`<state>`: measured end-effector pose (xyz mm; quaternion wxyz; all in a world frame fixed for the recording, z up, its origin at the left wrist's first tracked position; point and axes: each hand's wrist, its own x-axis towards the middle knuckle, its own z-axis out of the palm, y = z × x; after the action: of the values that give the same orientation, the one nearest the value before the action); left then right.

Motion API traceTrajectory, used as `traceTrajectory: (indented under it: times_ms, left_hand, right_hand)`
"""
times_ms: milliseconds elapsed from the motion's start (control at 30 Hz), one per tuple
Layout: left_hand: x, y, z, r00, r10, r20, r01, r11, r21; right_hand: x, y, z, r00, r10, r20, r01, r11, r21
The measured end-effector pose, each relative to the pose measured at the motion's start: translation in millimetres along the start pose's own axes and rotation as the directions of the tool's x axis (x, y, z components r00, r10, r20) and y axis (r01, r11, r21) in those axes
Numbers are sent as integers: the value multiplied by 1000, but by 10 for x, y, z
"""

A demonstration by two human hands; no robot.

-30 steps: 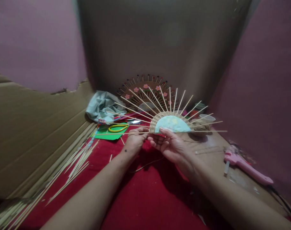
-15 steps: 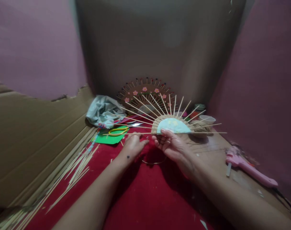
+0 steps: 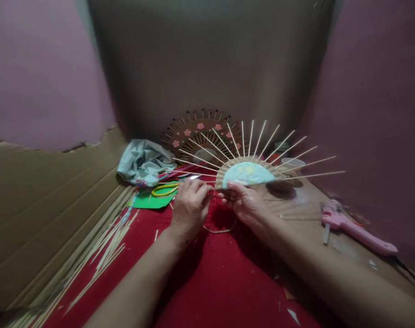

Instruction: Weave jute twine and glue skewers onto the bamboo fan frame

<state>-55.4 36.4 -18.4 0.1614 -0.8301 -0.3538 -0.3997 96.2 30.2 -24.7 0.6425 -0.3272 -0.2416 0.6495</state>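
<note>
Our right hand (image 3: 247, 206) grips the fan (image 3: 246, 175); our left hand (image 3: 189, 207), beside the fan, pinches the twine (image 3: 224, 231); we should pull it snug.

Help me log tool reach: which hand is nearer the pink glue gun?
Right. The right hand, gripping the woven fan at its base, is left of the pink glue gun; the left hand is farther left, beyond the right hand.
</note>
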Motion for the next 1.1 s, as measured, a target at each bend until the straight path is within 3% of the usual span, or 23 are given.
traceTrajectory:
  times_ms: [533, 1100]
  left_hand:
    - [-35, -4, 14, 996, 32, 87, -45, 988, 149]
    - [-19, -4, -10, 986, 78, 147, -101, 983, 154]
  right_hand:
    - [-27, 86, -23, 999, 19, 43, -17, 999, -35]
    - [-48, 105, -23, 999, 7, 45, -6, 1000, -28]
